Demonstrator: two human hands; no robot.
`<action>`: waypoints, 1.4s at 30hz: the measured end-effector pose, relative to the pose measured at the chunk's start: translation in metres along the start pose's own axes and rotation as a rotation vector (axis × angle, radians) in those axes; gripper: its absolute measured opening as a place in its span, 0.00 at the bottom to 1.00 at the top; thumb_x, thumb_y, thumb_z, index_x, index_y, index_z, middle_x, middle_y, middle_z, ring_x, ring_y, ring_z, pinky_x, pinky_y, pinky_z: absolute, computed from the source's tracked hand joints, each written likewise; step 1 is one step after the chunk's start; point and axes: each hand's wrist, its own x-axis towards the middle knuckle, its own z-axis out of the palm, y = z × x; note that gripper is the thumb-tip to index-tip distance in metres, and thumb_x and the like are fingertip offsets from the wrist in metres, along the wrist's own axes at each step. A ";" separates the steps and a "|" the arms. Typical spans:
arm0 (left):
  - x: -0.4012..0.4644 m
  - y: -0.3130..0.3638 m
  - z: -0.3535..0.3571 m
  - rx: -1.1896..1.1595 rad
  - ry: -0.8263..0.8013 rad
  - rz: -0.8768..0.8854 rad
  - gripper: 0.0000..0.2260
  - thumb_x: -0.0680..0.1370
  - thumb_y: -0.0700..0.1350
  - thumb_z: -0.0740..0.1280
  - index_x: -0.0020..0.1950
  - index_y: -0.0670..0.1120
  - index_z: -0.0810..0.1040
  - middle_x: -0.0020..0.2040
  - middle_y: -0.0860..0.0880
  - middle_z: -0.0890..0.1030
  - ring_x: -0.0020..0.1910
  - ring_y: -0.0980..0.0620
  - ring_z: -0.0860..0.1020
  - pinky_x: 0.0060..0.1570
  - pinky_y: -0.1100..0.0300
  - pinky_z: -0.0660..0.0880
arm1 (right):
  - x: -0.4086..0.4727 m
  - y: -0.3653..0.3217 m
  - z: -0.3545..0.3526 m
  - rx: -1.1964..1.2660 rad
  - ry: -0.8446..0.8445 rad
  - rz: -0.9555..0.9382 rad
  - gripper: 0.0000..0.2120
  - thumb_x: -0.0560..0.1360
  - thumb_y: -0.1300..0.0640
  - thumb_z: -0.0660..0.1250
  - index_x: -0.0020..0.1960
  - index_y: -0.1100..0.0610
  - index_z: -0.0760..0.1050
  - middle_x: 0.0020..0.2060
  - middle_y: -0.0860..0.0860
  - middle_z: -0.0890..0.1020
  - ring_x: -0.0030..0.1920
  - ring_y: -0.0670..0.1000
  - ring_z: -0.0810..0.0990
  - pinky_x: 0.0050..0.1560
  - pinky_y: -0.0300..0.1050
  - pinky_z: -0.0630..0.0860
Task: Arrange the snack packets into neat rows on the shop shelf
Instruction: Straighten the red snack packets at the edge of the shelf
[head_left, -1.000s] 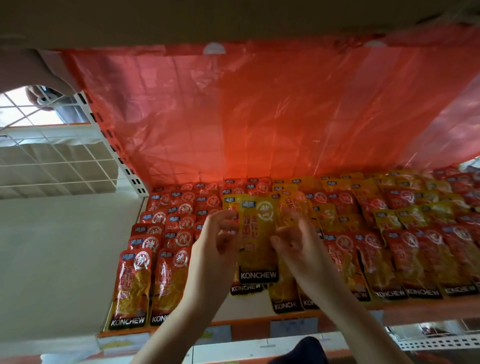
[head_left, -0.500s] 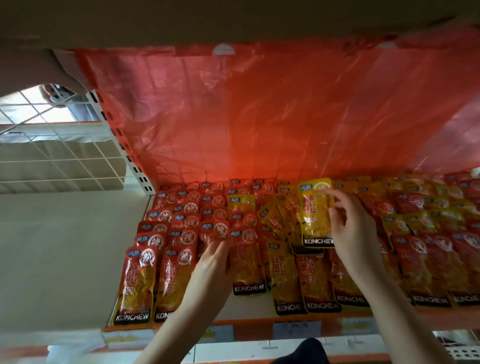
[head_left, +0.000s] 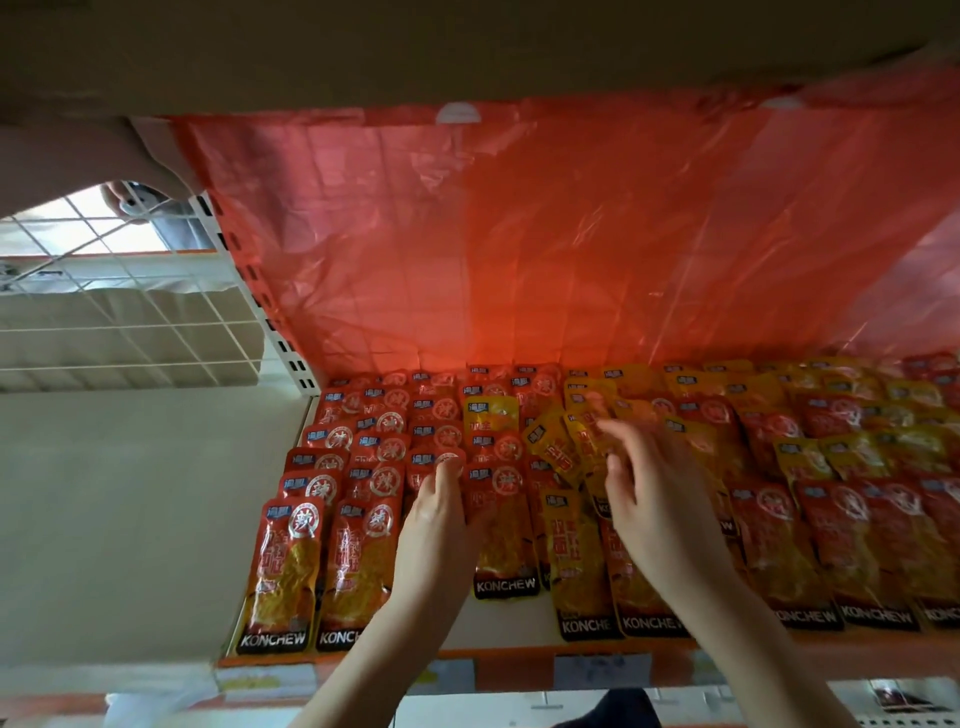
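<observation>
Red and yellow KONCHEW snack packets lie in overlapping rows across the shop shelf (head_left: 519, 652). Red packets (head_left: 358, 566) fill the left columns. Yellow packets (head_left: 576, 566) sit in the middle, some of them tilted (head_left: 550, 441). My left hand (head_left: 436, 525) rests with straight fingers on a red packet in the third column. My right hand (head_left: 649, 488) hovers blurred over the tilted yellow packets, fingers spread, holding nothing that I can see. One yellow packet (head_left: 491, 413) lies among the red ones at the back.
A red plastic sheet (head_left: 519, 249) hangs behind the shelf. The board of the shelf above (head_left: 467, 47) is close overhead. A white wire grid (head_left: 104, 322) and a slotted upright (head_left: 260, 301) stand at the left. More red and yellow packets (head_left: 857, 467) fill the right.
The yellow packet my right hand held up half a second ago is out of it. That hand has dropped toward the tilted yellow packets. My left hand slid forward onto the red column.
</observation>
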 end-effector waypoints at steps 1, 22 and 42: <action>0.002 0.001 0.001 0.001 0.011 -0.008 0.24 0.76 0.46 0.68 0.69 0.50 0.62 0.62 0.47 0.73 0.57 0.48 0.74 0.50 0.58 0.72 | -0.005 -0.004 0.004 0.023 -0.021 -0.024 0.16 0.72 0.67 0.66 0.60 0.62 0.74 0.52 0.53 0.78 0.52 0.49 0.77 0.55 0.44 0.75; 0.002 -0.009 -0.070 -0.554 -0.095 0.007 0.13 0.77 0.35 0.64 0.55 0.51 0.77 0.48 0.51 0.81 0.46 0.54 0.81 0.39 0.57 0.81 | -0.006 -0.071 0.042 0.755 -0.508 0.242 0.34 0.70 0.44 0.64 0.72 0.46 0.55 0.56 0.42 0.73 0.54 0.41 0.77 0.50 0.38 0.78; -0.013 -0.089 -0.090 0.452 0.065 0.410 0.24 0.65 0.48 0.78 0.59 0.50 0.77 0.55 0.51 0.79 0.55 0.47 0.78 0.48 0.51 0.77 | -0.036 -0.089 0.093 -0.005 -0.328 -0.051 0.21 0.71 0.51 0.72 0.60 0.55 0.71 0.56 0.50 0.73 0.58 0.53 0.71 0.56 0.49 0.76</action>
